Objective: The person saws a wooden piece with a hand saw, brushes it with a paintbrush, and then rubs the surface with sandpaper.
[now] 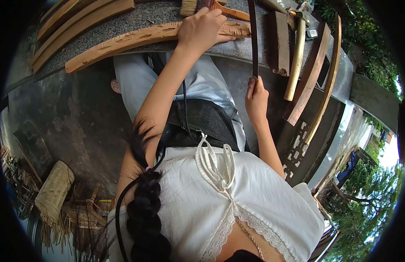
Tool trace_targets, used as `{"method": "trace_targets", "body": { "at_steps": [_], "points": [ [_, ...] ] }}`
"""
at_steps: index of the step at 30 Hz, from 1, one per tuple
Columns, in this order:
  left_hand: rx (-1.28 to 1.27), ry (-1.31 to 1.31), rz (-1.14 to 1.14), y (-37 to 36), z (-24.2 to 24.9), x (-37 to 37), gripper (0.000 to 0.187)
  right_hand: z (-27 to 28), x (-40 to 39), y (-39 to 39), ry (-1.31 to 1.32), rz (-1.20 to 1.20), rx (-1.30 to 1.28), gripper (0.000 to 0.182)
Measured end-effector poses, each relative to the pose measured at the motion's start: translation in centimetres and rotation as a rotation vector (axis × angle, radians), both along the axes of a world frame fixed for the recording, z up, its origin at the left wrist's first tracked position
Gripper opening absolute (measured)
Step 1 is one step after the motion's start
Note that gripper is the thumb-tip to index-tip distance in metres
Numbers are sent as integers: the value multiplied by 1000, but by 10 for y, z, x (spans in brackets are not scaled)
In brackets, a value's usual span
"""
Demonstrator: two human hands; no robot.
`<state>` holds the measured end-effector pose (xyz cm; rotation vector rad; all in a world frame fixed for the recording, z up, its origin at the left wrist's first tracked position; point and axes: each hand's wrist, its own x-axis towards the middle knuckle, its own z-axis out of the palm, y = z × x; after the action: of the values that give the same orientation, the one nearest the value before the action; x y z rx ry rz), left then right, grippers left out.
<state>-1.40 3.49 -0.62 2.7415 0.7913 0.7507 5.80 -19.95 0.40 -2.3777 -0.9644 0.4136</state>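
A long curved piece of wood (124,41) with notches carved along its face lies across the near edge of the stone table. My left hand (200,30) is closed over its right part, pressing it from above. Just past those fingers lie a dark red handle (208,4) and an orange-brown curved wooden piece (233,12), both partly hidden. In my right hand (257,98) is the lower end of a long dark flat bar (254,43). It points away from me and crosses the right end of the carved wood in this view.
Several curved wooden strips (80,26) lie at the left of the grey stone table (167,47). A brush (189,8) sits at the back. On the right are a dark wooden block (279,41), a pale stick (296,61) and longer curved pieces (310,74) overhanging the edge.
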Motion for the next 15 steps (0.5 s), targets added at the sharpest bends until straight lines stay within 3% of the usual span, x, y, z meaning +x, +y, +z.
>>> {"method": "trace_targets", "body": {
  "at_steps": [2, 8, 15],
  "points": [
    [-25, -54, -33, -3, 3, -1, 41, 5, -4, 0, 35, -34, -35, 16],
    [-35, -8, -31, -1, 0, 0, 48, 12, 26, 60, -164, 57, -14, 18],
    [-71, 3, -37, -1, 5, -1, 48, 8, 7, 12, -21, -11, -97, 19]
  ]
}}
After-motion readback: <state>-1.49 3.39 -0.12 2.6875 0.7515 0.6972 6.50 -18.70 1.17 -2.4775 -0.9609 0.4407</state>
